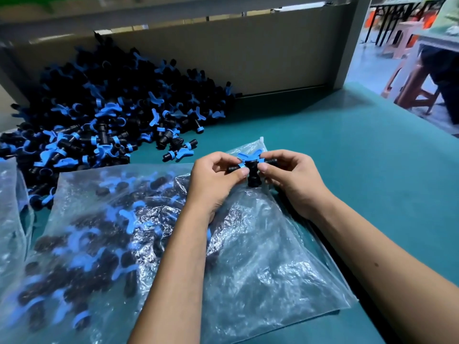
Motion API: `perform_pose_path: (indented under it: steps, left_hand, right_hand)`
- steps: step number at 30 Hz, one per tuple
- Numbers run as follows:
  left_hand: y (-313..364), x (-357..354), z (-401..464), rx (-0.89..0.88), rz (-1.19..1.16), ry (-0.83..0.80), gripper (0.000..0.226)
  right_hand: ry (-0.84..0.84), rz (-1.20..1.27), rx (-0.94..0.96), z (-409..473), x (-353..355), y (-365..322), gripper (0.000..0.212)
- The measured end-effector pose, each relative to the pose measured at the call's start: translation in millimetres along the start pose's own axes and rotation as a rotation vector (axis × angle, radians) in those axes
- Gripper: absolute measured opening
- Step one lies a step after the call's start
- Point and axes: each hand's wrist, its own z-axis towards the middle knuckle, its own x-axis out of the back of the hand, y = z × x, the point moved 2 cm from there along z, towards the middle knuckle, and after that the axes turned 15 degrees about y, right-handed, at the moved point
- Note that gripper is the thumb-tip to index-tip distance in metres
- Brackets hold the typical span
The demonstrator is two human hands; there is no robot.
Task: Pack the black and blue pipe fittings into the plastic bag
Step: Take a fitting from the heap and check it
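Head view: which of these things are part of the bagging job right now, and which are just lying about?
In the job:
- fitting pinched by left hand and right hand
- plastic bag, partly filled, under the hands
- loose pile of fittings on the green table

Lying about:
- second bag at the left edge
- pink stool beyond the table

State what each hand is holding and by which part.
Both hands hold one black and blue pipe fitting: the left hand pinches its left black stub, the right hand its right side, above the plastic bag.
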Motion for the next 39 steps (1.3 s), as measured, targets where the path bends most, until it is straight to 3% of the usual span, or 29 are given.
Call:
perform_pose_path:
  steps: [7,13,17,19,23,26,28,31,34,36,39]
  left_hand:
    - [3.3,5.2,-0.4,0.055,-0.150,0.044,0.018]
    - [-2.8,-1.0,-0.9,-0.018,-0.022,-0.052,0.019]
    - [-4.1,-0.4,-2.1,-0.031,0.003,-0.066,0.021]
    - [-3.1,1.1,-2.0,-0.002,-0.032,-0.035,0.020]
    - [-0.2,2.5,-1.6,0.019,-0.072,-0.001,0.013]
    - [1.2,2.1,-2.5,0.016,-0.070,0.004,0.014]
    - [1.6,3.2,-1.1,0.014,-0.079,0.034,0.016]
    - [3.1,3.1,0.1,0.019,-0.124,0.017,0.017]
    - [5.1,-2.9,-3.7,0.006,-0.133,-0.023,0.022]
    - [7.0,-7.2,-6.0,-0.008,-0.152,-0.033,0.024]
    - [9.4,-10.4,-9.7,-0.120,-0.016,-0.095,0.025]
  right_hand:
    - [0.219,0.247,-0.130,8.3,7.4,0.4,0.012]
    - [0.015,-0.031,0.099,0.3,-0.1,2.0,0.020]
    - [-0.012,-0.045,0.117,-1.3,-1.2,0.5,0.023]
    - [0.034,-0.038,0.100,0.0,-0.5,0.7,0.021]
    - [0.241,0.198,-0.015,6.2,5.9,2.4,0.019]
    - [0.299,-0.087,0.191,6.2,7.0,4.2,0.018]
    - [0.234,-0.256,0.307,2.0,2.0,4.2,0.020]
    - [0.082,-0.371,0.411,-3.1,-5.2,3.2,0.032]
    - [0.055,-0.386,0.508,-2.2,-6.1,2.3,0.030]
    - [0.067,-0.285,0.422,-0.7,-5.2,3.5,0.020]
    - [0.159,0.039,0.078,3.5,-0.2,1.8,0.010]
